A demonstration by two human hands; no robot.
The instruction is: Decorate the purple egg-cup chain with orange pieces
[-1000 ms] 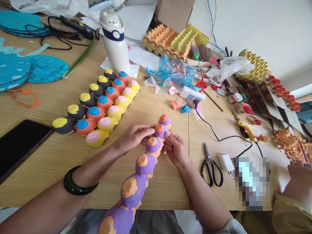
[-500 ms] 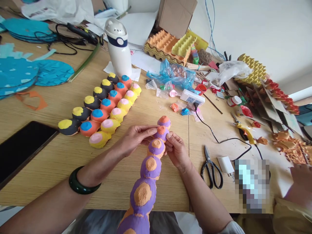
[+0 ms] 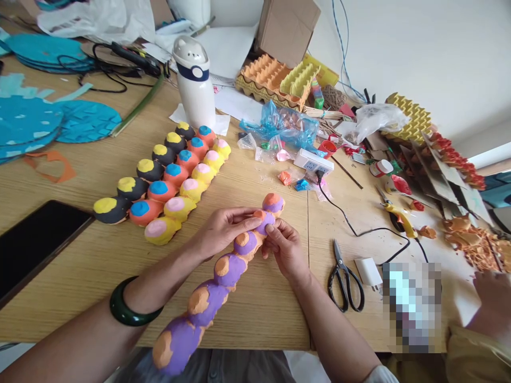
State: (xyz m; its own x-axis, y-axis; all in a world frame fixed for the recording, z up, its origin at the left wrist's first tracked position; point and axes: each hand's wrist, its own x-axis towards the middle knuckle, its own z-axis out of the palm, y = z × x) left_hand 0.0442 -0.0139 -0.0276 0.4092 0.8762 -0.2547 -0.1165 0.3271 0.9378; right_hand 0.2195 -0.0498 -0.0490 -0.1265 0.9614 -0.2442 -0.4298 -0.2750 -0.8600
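A strip of egg-carton cups [image 3: 229,269], coated in purple clay with orange patches, slants from my lap up over the table. Near its far end my left hand [image 3: 225,229] pinches it from the left, thumb on a cup with a darker orange top. From the other side my right hand [image 3: 284,246] grips the same cup, its thumb pressed on the purple clay. Left of my hands lie three finished-looking strips: a black one with yellow tops [image 3: 149,169], an orange one with blue tops [image 3: 162,190] and a yellow one with pink tops [image 3: 190,187].
Black-handled scissors [image 3: 345,276] and a white charger [image 3: 369,272] lie at right. A power strip [image 3: 314,160] with a black cord is ahead. A white bottle [image 3: 195,88] stands behind the strips; a tablet [image 3: 35,247] lies left. Another person's hand [image 3: 493,298] is at far right.
The purple strip has been turned and rolled: its near end swung left, its far end slightly right, and its orange patches now face left. Both hands still hold it.
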